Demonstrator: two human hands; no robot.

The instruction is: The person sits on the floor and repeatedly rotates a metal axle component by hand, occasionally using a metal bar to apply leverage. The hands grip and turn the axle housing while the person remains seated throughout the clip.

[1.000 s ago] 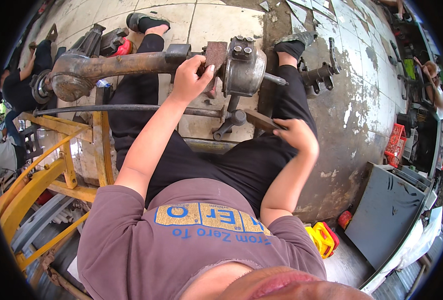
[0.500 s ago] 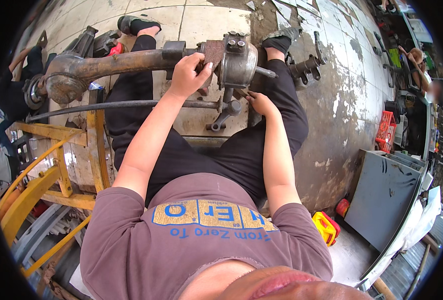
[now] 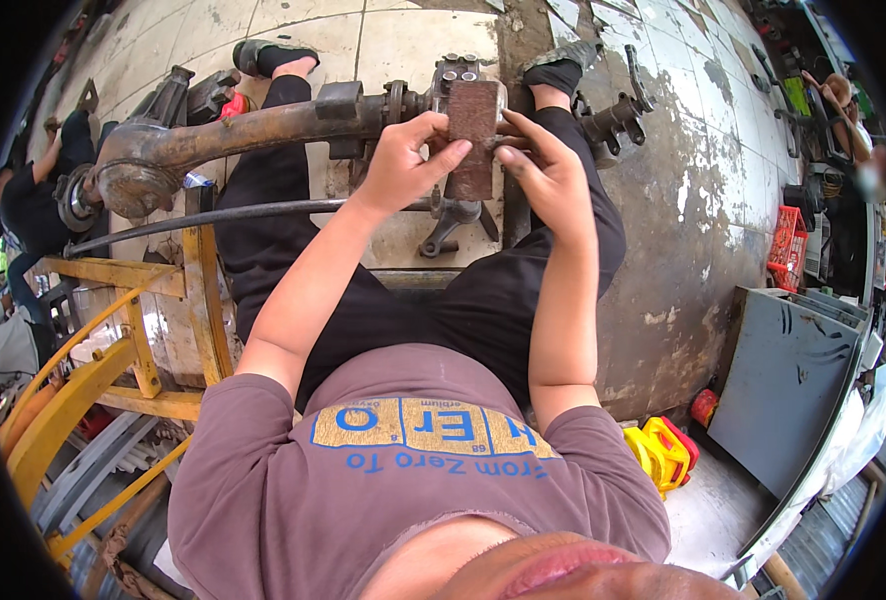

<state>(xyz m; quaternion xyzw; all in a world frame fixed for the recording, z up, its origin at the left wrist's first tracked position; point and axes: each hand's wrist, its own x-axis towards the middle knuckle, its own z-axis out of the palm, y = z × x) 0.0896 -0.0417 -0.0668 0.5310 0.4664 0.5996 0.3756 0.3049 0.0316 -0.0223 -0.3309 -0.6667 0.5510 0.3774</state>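
A reddish-brown, rough-faced strip of sandpaper [image 3: 474, 140] is stretched upright between my hands. My left hand [image 3: 415, 165] is closed, pinching its left edge between thumb and fingers. At the opposite edge my right hand [image 3: 548, 175] is closed on it too, thumb and fingertips bent against the strip. Behind the sandpaper lies a rusty vehicle axle [image 3: 253, 132], running left from its bolted metal end [image 3: 458, 72]. Most of that round end is hidden by the strip and my hands. Below my left hand a long thin rod [image 3: 263, 210] runs alongside the axle to a forked arm [image 3: 446, 232].
A yellow metal frame [image 3: 201, 300] stands at my left. Another metal part [image 3: 613, 125] lies beyond my right leg. Farther right are a red crate [image 3: 787, 245], a grey metal cabinet [image 3: 778, 390] and a yellow-red container [image 3: 660, 455]. Other people are at the far left and far right.
My left hand has brought the sandpaper right, off the narrow section beside the round end. My right hand has risen from beside my right knee and taken the strip's right edge.
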